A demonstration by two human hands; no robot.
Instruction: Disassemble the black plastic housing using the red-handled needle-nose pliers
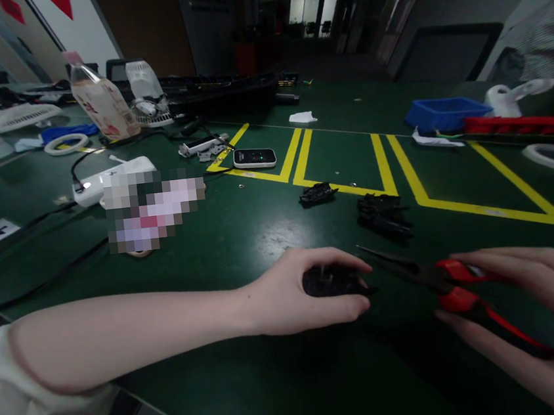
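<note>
My left hand [296, 291] is closed around a black plastic part [334, 281] on the green table, with the thumb on the near side and the fingers on the far side. My right hand [529, 300] grips red-handled needle-nose pliers [456, 281] by their handles. The pliers' long dark jaws point left, their tip a little above and right of the part in my left hand. Beyond my hands lie more black plastic parts [384, 215], in a small heap, and a single black piece [318, 194] to their left.
Yellow tape [485, 205] marks boxes on the green table [231, 239]. Toward the left are a blurred-out phone [159, 213], a white power strip [116, 179] with cables and a bottle [102, 100]. A small white-edged device [255, 158] lies mid-table; a blue bin [445, 114] stands back right.
</note>
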